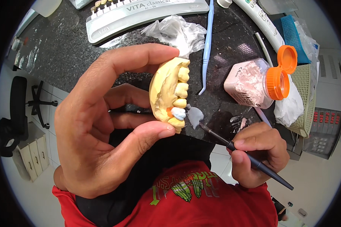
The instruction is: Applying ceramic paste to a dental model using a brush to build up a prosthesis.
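My left hand [98,117] pinches a yellow dental model [161,89] between thumb and fingertips, its row of teeth facing right. Near the model's lower end sits a pale bluish-white tooth crown [178,113], with an orange-red patch beside it. My right hand [259,151] grips a dark-handled brush [259,165] like a pen. The brush tip points left and meets the edge of a whitish paste smear [195,115] on the dark counter, just right of the model; whether it touches the paste is hard to tell.
A clear jar of pink powder [248,81], its orange lid open, lies tilted at right. Behind are a blue plastic instrument [207,45], crumpled tissue [176,34] and a grey tooth shade guide [140,19]. The dark counter's [64,56] near edge runs below my hands.
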`<state>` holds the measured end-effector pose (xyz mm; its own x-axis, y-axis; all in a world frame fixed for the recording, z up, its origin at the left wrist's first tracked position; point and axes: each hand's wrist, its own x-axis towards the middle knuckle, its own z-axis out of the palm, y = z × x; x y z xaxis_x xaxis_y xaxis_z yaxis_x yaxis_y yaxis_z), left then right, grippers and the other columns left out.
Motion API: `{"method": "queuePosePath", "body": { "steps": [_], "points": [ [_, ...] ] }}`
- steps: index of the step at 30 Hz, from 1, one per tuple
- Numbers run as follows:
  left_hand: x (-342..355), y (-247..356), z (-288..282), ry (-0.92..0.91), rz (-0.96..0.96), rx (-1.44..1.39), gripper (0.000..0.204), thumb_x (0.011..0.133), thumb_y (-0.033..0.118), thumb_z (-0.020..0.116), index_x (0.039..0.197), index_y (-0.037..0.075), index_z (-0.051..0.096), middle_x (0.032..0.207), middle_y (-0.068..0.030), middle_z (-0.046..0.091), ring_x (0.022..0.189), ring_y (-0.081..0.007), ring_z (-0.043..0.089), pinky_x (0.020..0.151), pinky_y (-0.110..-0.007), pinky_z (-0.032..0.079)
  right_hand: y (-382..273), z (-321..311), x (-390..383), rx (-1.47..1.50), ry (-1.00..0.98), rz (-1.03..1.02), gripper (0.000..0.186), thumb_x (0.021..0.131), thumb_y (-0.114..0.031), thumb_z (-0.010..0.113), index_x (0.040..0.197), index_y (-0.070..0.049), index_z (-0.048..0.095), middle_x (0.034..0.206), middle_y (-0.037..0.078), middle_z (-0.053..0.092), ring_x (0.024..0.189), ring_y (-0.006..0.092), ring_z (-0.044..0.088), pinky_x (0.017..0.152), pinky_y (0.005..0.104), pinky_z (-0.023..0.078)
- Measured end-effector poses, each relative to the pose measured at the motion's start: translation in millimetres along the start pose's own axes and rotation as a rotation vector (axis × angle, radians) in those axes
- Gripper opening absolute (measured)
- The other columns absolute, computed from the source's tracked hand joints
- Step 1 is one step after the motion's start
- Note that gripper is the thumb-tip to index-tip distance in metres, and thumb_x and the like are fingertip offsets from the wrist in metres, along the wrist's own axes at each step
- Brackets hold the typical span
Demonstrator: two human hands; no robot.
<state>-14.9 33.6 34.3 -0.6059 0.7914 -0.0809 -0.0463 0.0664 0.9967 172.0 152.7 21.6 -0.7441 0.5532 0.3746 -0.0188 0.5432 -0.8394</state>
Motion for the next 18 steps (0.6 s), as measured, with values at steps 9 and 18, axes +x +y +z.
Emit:
{"method": "queuePosePath", "body": {
  "steps": [9, 18],
  "points": [
    [-4.9, 9.1, 3.6, 0.018, -0.069, -0.079, 0.062, 0.076, 0.000, 0.074, 0.128, -0.010, 0.043, 0.129, -0.0181, 0.049, 0.101, -0.0194, 0.061, 0.081, -0.028, 0.057, -2.2, -0.6, 3.4, -0.002, -0.029, -0.019, 0.018, 0.063, 0.005, 0.074, 0.079, 0.003, 0.065, 0.067, 0.015, 0.065, 0.055, 0.0179, 0.063, 0.051, 0.0233, 0.050],
    [3.6, -7.3, -19.2, -0.276, 0.162, 0.015, 0.057, 0.075, -0.005, 0.072, 0.127, -0.007, 0.048, 0.123, -0.0139, 0.051, 0.093, -0.0126, 0.060, 0.079, -0.024, 0.056, 2.2, -2.8, -10.3, 0.332, 0.100, -0.070, 0.022, 0.072, -0.002, 0.079, 0.089, 0.004, 0.067, 0.077, 0.013, 0.062, 0.059, 0.0182, 0.063, 0.051, 0.0225, 0.049]
  ]
}}
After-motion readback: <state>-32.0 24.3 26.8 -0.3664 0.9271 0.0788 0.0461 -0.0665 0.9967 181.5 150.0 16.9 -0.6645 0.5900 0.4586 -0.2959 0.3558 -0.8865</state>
